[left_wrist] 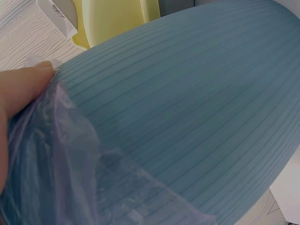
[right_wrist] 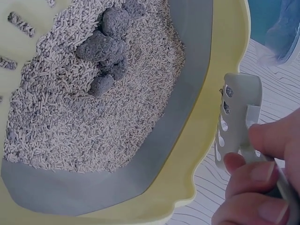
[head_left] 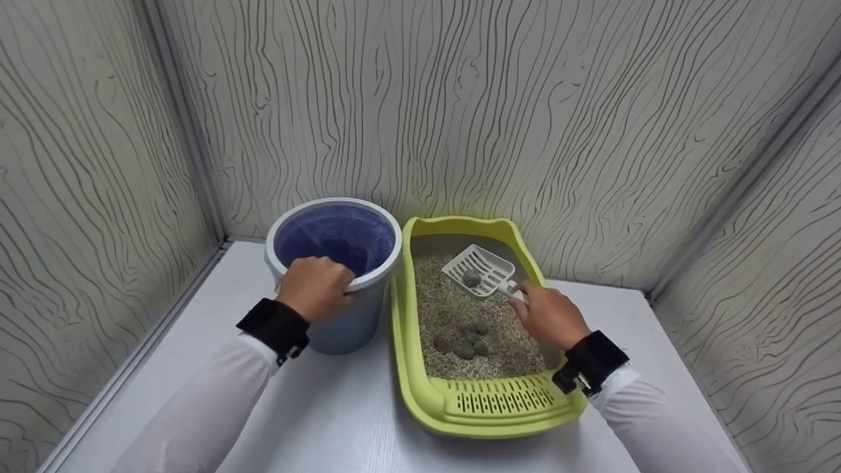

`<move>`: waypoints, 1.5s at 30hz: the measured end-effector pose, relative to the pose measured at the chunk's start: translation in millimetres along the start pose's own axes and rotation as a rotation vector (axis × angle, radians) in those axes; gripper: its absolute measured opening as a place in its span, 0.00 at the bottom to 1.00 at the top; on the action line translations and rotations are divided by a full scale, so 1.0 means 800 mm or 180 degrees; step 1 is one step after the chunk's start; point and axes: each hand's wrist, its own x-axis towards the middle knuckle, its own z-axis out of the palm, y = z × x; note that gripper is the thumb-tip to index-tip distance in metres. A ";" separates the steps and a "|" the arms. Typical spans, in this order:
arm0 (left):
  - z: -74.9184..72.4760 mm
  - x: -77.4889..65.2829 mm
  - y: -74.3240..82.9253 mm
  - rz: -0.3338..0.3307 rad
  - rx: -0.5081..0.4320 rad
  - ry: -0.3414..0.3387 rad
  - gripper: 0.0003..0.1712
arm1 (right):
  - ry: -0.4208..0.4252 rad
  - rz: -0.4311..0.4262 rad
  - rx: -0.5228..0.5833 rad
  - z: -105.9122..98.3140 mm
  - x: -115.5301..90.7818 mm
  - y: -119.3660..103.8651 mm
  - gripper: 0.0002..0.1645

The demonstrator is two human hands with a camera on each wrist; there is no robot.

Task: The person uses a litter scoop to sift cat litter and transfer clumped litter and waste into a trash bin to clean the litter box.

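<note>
My right hand [head_left: 555,314] grips the handle of a white slotted litter scoop [head_left: 478,269], held above the litter box. A grey clump [head_left: 472,278] lies on the scoop. Below it, the yellow-green litter box [head_left: 410,328] holds pellet litter [head_left: 440,295] with several more grey clumps [right_wrist: 112,47] in a cluster. My left hand [head_left: 315,288] holds the near rim of a blue-grey bin [head_left: 348,322]. In the left wrist view, the thumb presses a thin clear plastic liner [left_wrist: 70,140] against the ribbed side of the bin; the other fingers are mostly hidden.
The bin stands close against the left side of the litter box on a white table [head_left: 328,420]. A slotted step [head_left: 506,397] forms the near end of the box. Wood-pattern panels [head_left: 460,118] enclose the back and both sides.
</note>
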 end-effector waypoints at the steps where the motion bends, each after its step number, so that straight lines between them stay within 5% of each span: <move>1: 0.000 0.000 0.000 0.0003 0.0003 -0.0001 0.25 | -0.0003 -0.0008 -0.0012 -0.002 0.000 0.000 0.14; 26: -0.001 0.001 0.002 -0.0025 -0.0033 0.0049 0.29 | 0.0090 -0.0281 0.0026 -0.092 0.026 -0.047 0.21; 37: -0.001 0.000 0.002 -0.0036 -0.0087 0.0007 0.30 | 0.0104 -0.0320 0.0220 -0.121 0.061 -0.110 0.19; 45: 0.000 0.000 0.002 -0.0066 -0.0094 0.0041 0.30 | -0.0043 -0.0273 0.0453 -0.111 0.083 -0.171 0.19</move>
